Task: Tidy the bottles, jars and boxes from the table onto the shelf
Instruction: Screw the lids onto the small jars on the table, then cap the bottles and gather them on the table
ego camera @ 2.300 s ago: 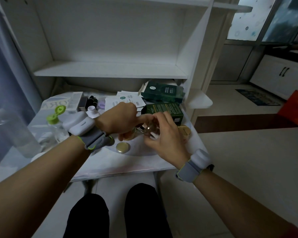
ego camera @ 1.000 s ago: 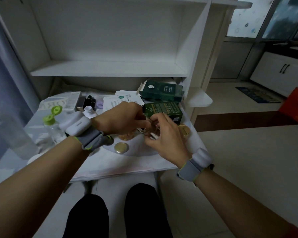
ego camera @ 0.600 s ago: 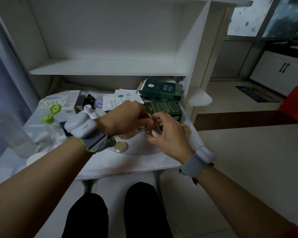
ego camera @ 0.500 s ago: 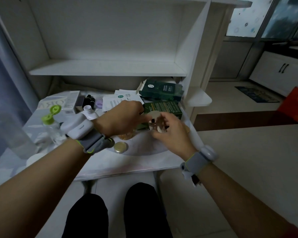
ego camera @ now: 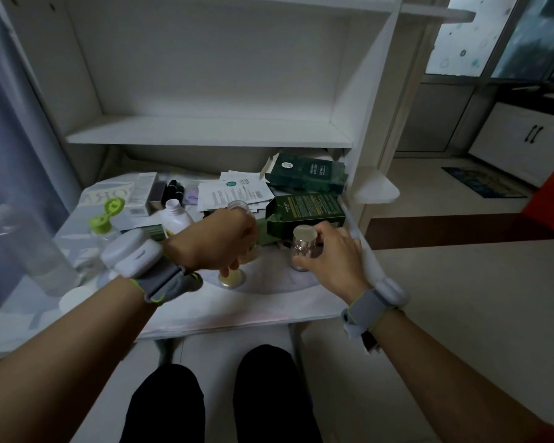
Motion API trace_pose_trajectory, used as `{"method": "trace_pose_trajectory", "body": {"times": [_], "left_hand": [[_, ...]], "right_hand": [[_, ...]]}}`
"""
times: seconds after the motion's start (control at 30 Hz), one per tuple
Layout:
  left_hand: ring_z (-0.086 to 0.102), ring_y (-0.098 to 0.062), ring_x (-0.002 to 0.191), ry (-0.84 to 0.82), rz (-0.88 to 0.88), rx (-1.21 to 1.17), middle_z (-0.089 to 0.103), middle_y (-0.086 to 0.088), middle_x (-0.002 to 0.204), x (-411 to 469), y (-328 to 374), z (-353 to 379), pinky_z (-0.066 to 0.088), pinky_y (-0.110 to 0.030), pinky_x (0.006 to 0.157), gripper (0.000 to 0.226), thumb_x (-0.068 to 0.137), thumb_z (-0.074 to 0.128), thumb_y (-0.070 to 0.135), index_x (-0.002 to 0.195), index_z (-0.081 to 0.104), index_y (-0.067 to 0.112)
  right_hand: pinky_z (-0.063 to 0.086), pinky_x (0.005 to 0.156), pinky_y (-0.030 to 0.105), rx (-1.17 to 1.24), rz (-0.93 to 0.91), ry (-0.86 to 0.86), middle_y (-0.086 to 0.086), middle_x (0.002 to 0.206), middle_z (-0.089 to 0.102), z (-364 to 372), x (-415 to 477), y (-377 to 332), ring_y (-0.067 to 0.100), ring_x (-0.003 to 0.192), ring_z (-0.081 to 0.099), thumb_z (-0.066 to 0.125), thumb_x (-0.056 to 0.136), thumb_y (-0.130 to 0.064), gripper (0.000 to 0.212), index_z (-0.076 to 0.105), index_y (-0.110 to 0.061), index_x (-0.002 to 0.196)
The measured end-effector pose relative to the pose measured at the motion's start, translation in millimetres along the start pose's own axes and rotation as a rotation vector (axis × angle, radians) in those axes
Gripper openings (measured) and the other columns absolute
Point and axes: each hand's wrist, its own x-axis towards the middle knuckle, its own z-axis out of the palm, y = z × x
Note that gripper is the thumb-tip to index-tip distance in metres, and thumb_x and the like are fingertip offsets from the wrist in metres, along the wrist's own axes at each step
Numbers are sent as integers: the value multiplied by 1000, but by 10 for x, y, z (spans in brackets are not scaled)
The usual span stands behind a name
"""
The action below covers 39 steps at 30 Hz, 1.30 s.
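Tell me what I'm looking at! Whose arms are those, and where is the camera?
There is no machine: these are a person's own arms. The camera sits on their head and looks down, so you see their legs. Grey bands are strapped on both wrists. On the white table lie green boxes, paper leaflets, a bottle with a green flip cap and a gold lid. The right hand grips a small jar with a pale lid. The left hand is curled above the gold lid; whether it holds anything, I cannot tell. A white shelf stands behind.

The dark green box (ego camera: 304, 177) reads "MASK".
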Motion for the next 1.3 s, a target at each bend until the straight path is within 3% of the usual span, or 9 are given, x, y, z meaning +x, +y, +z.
{"method": "trace_pose_trajectory", "body": {"times": [0.1, 0.33, 0.43, 0.5, 0.7, 0.83, 1.03, 1.13, 1.3], "left_hand": [[68, -21, 56, -23, -13, 4, 67, -16, 83, -14, -23, 20, 53, -28, 47, 20, 98, 38, 7, 89, 57, 6], [70, -37, 70, -76, -111, 148, 64, -23, 95, -69, -59, 102, 59, -42, 59, 20, 95, 49, 10, 107, 61, 0], [67, -32, 92, -123, -110, 217, 64, -15, 111, -96, -95, 184, 55, -33, 73, 27, 92, 56, 13, 118, 60, 4], [63, -28, 101, -132, -106, 244, 64, -10, 113, -103, -142, 251, 51, -32, 82, 30, 91, 59, 18, 119, 60, 8], [62, -28, 101, -190, -78, 265, 66, -10, 110, 23, -324, 435, 51, -37, 88, 28, 85, 64, 17, 112, 63, 9], [64, -27, 99, -157, -79, 320, 63, -7, 113, 89, -415, 484, 49, -29, 76, 28, 83, 65, 17, 112, 65, 16], [66, -31, 94, -123, -16, 317, 65, -12, 106, -8, -428, 342, 51, -30, 71, 24, 86, 60, 19, 109, 63, 11], [69, -29, 77, -128, -23, 151, 67, -14, 93, -130, -303, 79, 53, -29, 57, 22, 90, 58, 15, 112, 61, 11], [69, -21, 68, 27, 31, 5, 69, -8, 89, -270, -215, -306, 59, -39, 66, 23, 90, 61, 26, 108, 59, 12]], "right_hand": [[31, 89, 37, -18, 12, -3, 1, 107, 60, -27, -20, -31, 24, 111, 48, 76, 66, -48, 55, 53, -24, 109], [29, 90, 38, -49, -25, 51, -1, 115, 57, -110, -80, -178, 24, 116, 43, 76, 71, -42, 57, 50, -23, 119], [33, 94, 37, 15, -156, 221, 0, 119, 54, -123, -86, -330, 23, 116, 42, 74, 74, -36, 52, 53, -19, 119], [37, 95, 36, 83, -237, 247, 2, 116, 53, -118, -88, -453, 23, 112, 44, 73, 77, -30, 46, 54, -16, 116], [33, 99, 29, 238, -268, 68, 5, 123, 44, 8, -93, -708, 21, 119, 43, 69, 82, -17, 46, 49, -11, 122], [31, 103, 23, 364, -220, -73, 6, 132, 41, 106, -81, -799, 19, 126, 42, 54, 92, -9, 40, 42, -8, 130], [38, 107, 40, 455, -164, -111, 10, 135, 40, 274, -20, -848, 23, 127, 44, 48, 93, -2, 41, 39, -8, 132], [41, 104, 45, 522, -99, -149, 10, 132, 44, 368, 33, -836, 23, 123, 47, 55, 88, -3, 45, 40, -13, 129], [45, 102, 42, 674, 8, -233, 5, 130, 53, 450, 102, -851, 19, 120, 53, 80, 73, -15, 69, 39, -14, 129]]}}
